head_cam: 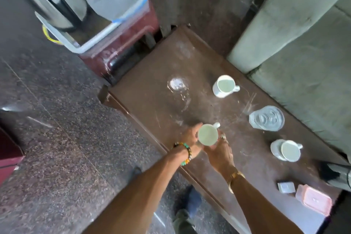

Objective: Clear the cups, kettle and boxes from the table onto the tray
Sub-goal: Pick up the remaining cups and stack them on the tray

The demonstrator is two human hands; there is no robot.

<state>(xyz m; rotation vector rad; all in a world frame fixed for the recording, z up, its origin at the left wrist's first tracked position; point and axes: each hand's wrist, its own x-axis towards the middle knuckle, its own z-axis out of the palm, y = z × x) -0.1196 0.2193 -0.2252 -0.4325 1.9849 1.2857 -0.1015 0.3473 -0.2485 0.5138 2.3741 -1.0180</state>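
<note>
Gripping a white cup [208, 135] mid-frame, I am curling the fingers of my left hand [190, 137] and right hand [218, 153] round its wall; probably light, stiff, slick, breakable.

White cups [208, 134], brown table [152, 104]

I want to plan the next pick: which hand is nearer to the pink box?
Right. The right hand holds the cup on the side facing the pink box; the left hand holds the cup's opposite side, farther away.
</note>
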